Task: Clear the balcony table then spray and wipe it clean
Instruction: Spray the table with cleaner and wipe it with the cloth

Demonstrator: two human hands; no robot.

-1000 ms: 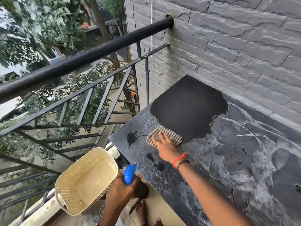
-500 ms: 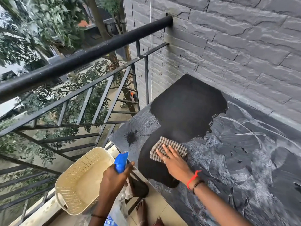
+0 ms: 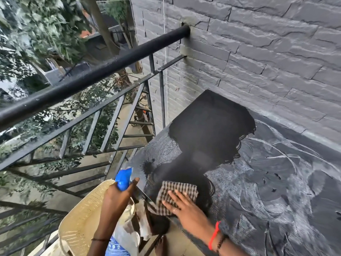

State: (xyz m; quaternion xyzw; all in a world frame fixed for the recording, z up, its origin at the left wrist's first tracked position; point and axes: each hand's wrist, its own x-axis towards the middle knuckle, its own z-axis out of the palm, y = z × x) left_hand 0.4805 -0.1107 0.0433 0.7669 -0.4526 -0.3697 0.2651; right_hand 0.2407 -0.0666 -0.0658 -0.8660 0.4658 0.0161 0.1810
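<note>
A grey wall of rough, stone-faced brick (image 3: 258, 52) fills the upper right of the frame, and the dark balcony table (image 3: 276, 182) butts against its foot, running from centre to lower right. Most of the tabletop is filmed with whitish, streaky residue in curved swipes; a clean matt-black patch (image 3: 208, 126) covers the far corner and narrows into a band towards the near edge. The table's left edge lies just beside the black metal railing (image 3: 92, 74), a thick round top rail with slanted flat bars beneath (little room between the two), while the near edge opens onto pale floor at the bottom of the frame.

A cream perforated plastic basket (image 3: 81, 215) sits at lower left, below the table's near corner. A brown-and-white checked cloth (image 3: 177, 191) lies at the near edge of the table, its lower part hanging over the lip. The right hand (image 3: 186, 207) presses flat on it, fingers spread and extended, a red band at the wrist. The left hand (image 3: 118, 198) is wrapped closed around the neck of a spray bottle with a blue trigger head (image 3: 124, 179), held just off the table's near corner above the basket.
</note>
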